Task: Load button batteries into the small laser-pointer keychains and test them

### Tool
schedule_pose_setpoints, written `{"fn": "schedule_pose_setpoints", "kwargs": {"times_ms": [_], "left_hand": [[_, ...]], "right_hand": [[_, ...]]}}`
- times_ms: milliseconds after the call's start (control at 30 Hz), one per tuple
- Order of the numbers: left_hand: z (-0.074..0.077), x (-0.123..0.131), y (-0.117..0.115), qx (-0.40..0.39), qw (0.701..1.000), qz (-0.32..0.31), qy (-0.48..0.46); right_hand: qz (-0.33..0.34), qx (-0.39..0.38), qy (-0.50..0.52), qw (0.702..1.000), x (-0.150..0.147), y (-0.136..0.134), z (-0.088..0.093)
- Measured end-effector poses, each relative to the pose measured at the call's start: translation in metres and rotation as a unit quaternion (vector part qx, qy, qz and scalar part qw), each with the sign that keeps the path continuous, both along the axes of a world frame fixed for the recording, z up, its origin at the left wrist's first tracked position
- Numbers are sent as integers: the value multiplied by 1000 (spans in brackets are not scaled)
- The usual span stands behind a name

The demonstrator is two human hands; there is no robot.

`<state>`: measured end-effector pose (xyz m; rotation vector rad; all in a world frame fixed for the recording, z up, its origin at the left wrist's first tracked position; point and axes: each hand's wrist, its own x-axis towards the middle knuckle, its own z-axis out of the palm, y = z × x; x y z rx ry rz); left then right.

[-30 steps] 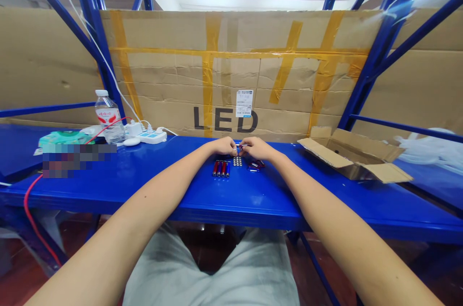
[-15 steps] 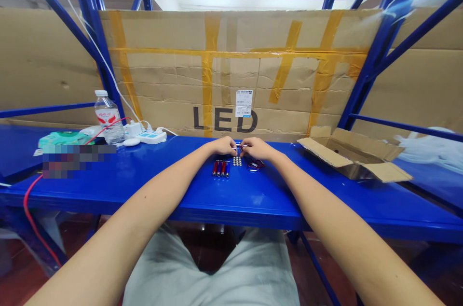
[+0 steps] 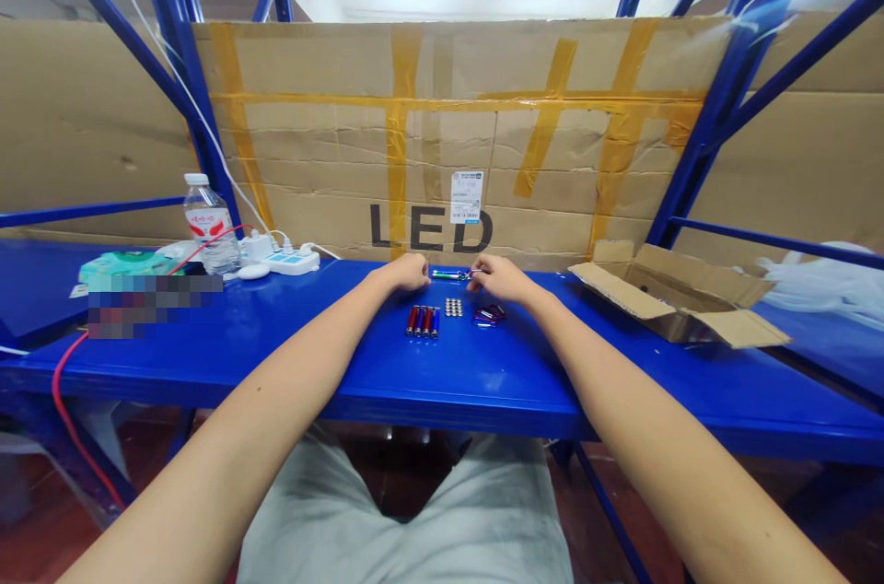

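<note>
On the blue table, my left hand (image 3: pixel 409 272) has curled fingers at the left end of a green and blue pair of slim metal tubes (image 3: pixel 448 274), which look like small keychain torches. Whatever its fingertips hold, if anything, is hidden. My right hand (image 3: pixel 498 277) pinches at the tubes' right end, around something small that I cannot make out. Nearer me stand silver button cells (image 3: pixel 454 308) in neat rows. Left of them is a row of red and blue metal tubes (image 3: pixel 423 321); right of them lies a small heap of red and blue carabiners (image 3: pixel 489 315).
An open cardboard box (image 3: pixel 663 294) sits at the right. To the left are a water bottle (image 3: pixel 209 225), a white power strip (image 3: pixel 290 262) with cables, and a green packet (image 3: pixel 121 266). A large cardboard panel (image 3: pixel 331 151) stands behind the table (image 3: pixel 483 381).
My hands have moved apart, the left one leftward and the right one slightly rightward. The green and blue tubes between them now show more fully, as do the button cells.
</note>
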<state>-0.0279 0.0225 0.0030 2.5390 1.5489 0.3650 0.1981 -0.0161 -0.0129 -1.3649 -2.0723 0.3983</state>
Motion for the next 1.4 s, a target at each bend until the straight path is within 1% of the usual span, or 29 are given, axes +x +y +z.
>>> {"fn": "schedule_pose_setpoints", "kwargs": {"times_ms": [67, 167, 267, 367, 567, 667, 767, 933, 1067, 1167, 1267, 1400], "left_hand": [[3, -11, -4, -22, 999, 30, 12], [6, -27, -9, -61, 997, 51, 18], [6, -37, -10, -114, 992, 62, -3], [6, -41, -9, -158, 985, 66, -36], [11, -49, -6, -189, 979, 44, -67], [11, -51, -5, -218, 971, 34, -95], [11, -52, -6, -266, 957, 19, -112], [14, -52, -14, -342, 934, 7, -107], [17, -52, -21, -392, 914, -25, -100], [17, -51, -23, -423, 899, -60, -92], [17, -50, -24, -435, 893, -78, -89], [18, -49, -25, -427, 898, -59, -87]], "right_hand": [[3, 0, -4, 1000, 0, -2, 1], [6, -4, -18, 1000, -1, -6, 4], [9, -8, -33, 999, -3, -11, 6], [14, -22, -35, 999, -3, -13, 7], [13, -39, -25, 999, -3, -13, 6], [11, -43, -26, 999, -3, -12, 6], [14, -42, -29, 999, -2, -12, 6], [17, -36, -35, 999, -1, -10, 5], [20, -35, -37, 998, 0, -8, 4], [21, -38, -41, 998, 0, -8, 4], [20, -42, -47, 998, 0, -9, 5], [20, -50, -50, 997, -1, -11, 6]]}}
